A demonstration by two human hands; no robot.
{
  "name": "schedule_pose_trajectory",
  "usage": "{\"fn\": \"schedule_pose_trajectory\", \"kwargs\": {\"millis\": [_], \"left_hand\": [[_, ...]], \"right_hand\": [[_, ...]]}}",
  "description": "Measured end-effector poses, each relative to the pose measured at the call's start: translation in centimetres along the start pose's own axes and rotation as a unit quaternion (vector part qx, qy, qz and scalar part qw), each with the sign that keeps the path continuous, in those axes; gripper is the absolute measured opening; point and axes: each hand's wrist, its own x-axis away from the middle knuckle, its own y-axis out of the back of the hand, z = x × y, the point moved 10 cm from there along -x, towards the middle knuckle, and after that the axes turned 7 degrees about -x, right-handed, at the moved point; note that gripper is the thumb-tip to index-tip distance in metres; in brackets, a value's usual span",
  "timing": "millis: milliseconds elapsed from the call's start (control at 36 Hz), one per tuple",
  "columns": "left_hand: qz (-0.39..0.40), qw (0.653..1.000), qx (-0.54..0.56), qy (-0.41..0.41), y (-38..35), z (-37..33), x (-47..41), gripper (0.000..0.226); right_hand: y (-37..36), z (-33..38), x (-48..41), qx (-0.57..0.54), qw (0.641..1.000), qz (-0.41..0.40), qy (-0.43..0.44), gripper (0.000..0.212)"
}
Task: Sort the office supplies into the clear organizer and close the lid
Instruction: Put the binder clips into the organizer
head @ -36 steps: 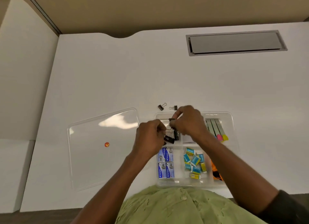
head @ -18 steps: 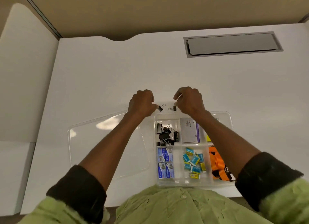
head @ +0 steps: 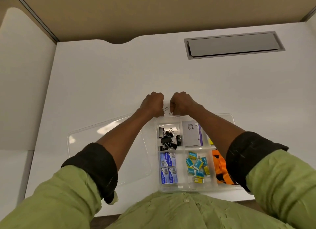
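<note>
Almost done: your left hand (head: 153, 104) has a narrow grip pinching a small wire-handled binder clip (head: 165, 109), your right hand (head: 182, 103) pinches a second clip (head: 171, 113), both just past the far rim of the clear plastic organizer (head: 229, 116) on the white worktop (head: 119, 74). Left to do, I judge: drop both in, then fit the clear flat lid (head: 85, 143) lying beside it. Inside: black binder clips (head: 168, 139) far-left, white card box (head: 190, 134) next, blue staple boxes (head: 167, 167) near-left, teal-and-yellow small boxes (head: 196, 165) middle, orange item (head: 219, 167) right.

Open surface (head: 119, 78) runs from the organizer (head: 179, 187) back to the hatch (head: 234, 44). The lid (head: 82, 139) lies just left of it; forearms (head: 123, 134) cross over both.
</note>
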Motion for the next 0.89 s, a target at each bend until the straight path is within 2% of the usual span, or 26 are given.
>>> {"fn": "schedule_pose_trajectory", "kwargs": {"millis": [111,278,361,528,639,722,778,889], "left_hand": [[-0.013,0.999,0.026,0.018,0.4,0.7,0.2,0.035],[-0.133,0.982,0.132,0.025,3.9,1.8,3.6,0.03],[-0.18,0.971,0.158,0.012,5.3,2.3,6.9,0.031],[-0.129,0.977,0.168,-0.027,2.2,0.6,11.7,0.035],[-0.081,0.985,0.15,-0.03,-0.6,-0.6,12.8,0.039],[-0.137,0.98,0.141,0.038,-0.9,0.9,13.8,0.028],[-0.173,0.972,0.127,0.094,-1.1,2.1,14.6,0.03],[-0.146,0.962,0.156,0.17,-3.2,3.7,15.3,0.033]], "right_hand": [[1.0,-0.5,0.5,-0.039,0.998,-0.05,-0.017,0.012],[5.2,0.2,4.4,-0.102,0.974,-0.199,0.015,0.011],[5.8,0.5,8.2,-0.13,0.962,-0.239,0.028,0.013],[0.7,0.6,12.0,-0.153,0.975,-0.159,0.014,0.016],[-1.3,0.2,12.9,-0.15,0.977,-0.154,0.011,0.012],[-1.8,-0.4,13.6,-0.13,0.979,-0.158,0.014,0.013],[-2.3,-0.5,14.0,-0.119,0.981,-0.152,0.019,0.018],[-3.9,0.7,14.2,-0.031,0.99,-0.125,0.053,0.032]]}}
